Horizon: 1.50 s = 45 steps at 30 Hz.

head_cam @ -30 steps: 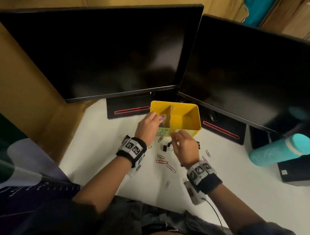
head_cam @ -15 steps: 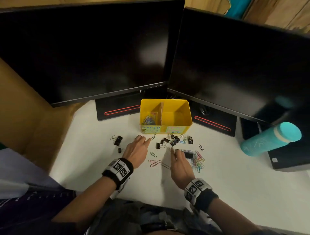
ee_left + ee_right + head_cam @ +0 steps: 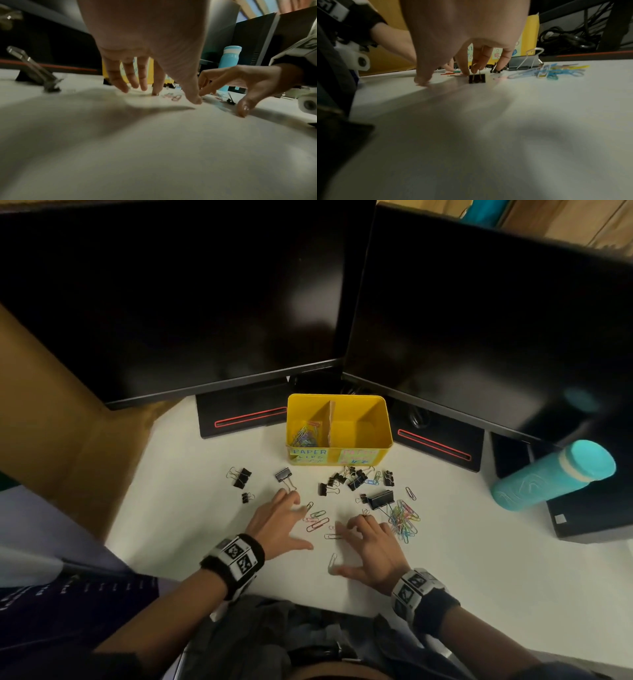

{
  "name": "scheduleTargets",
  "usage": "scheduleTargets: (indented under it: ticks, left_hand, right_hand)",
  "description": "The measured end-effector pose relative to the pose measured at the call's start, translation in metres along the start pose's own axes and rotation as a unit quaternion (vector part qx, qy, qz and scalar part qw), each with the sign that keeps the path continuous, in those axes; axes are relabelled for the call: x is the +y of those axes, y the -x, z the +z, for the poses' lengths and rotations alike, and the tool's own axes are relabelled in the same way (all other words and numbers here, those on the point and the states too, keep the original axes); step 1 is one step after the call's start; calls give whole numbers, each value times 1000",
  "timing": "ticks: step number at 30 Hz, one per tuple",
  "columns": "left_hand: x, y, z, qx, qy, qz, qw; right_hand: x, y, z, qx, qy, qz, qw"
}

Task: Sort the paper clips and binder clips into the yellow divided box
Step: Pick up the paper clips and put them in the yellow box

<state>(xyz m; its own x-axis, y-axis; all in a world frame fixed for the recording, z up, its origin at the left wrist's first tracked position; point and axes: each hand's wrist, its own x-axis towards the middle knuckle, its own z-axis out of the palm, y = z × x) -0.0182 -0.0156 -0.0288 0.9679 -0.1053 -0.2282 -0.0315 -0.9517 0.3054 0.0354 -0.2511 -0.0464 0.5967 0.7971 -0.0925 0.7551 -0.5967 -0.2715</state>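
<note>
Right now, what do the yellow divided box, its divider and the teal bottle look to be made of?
Yellow divided box: probably painted metal, with glossy walls and rounded corners, though it could be plastic. Divider: looks like cardboard, matte brown with a raw edge. Teal bottle: smooth satin shell, metal or plastic, I cannot tell.

Yellow divided box (image 3: 385, 419), front wall: left label (image 3: 309, 455) reads "PAPER CLIPS"; right label (image 3: 358, 457) illegible.

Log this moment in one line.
left hand: open, beside loose paper clips | right hand: touching small binder clip, grip unclear | yellow box: sorted paper clips in left compartment
</note>
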Motion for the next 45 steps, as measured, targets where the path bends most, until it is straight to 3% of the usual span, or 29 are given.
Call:
scheduleTargets:
  ticks: [8, 11, 15, 19, 22, 26, 29, 32, 34, 38, 40, 43, 45]
  left_hand:
    - [16, -15, 17, 101, 189, -82, 973]
    - [21, -18, 19, 109, 143, -45, 983]
    - [22, -20, 23, 92, -32, 23, 995]
    - [15, -23, 16, 90, 27, 8, 996]
    - [10, -16, 15, 102, 70, -1, 992]
    - [-5, -2, 0, 238, 173, -65, 954]
    - [-9, -9, -32, 331, 208, -94, 916]
    - [-8, -35, -64, 376, 208, -82, 899]
    - [-9, -57, -75, 365, 203, -77, 905]
    - [-3, -79, -77, 260, 94, -85, 957]
    - [1, -72, -73, 274, 49, -71, 958]
    - [1, -44, -57, 326, 76, -28, 942]
    - [-2, -23, -38, 254, 104, -15, 961]
  right_hand:
    - [7, -22, 13, 87, -173, 34, 981]
    - [8, -24, 16, 102, -171, 9, 980]
    - [15, -26, 16, 110, -97, -14, 989]
    - [22, -35, 2, 127, -81, -10, 988]
    - [18, -69, -35, 213, -113, 28, 970]
    - [8, -137, -84, 290, -153, 26, 944]
    - [9, -166, -89, 216, -157, 20, 963]
    - [14, -167, -79, 128, -134, 21, 982]
    - [17, -155, -80, 167, -133, 9, 977]
    - [20, -114, -89, 264, -109, -11, 958]
    - [27, -87, -82, 256, -107, 18, 961]
    - [47, -51, -57, 211, -121, 53, 969]
    - [54, -36, -43, 167, -125, 50, 977]
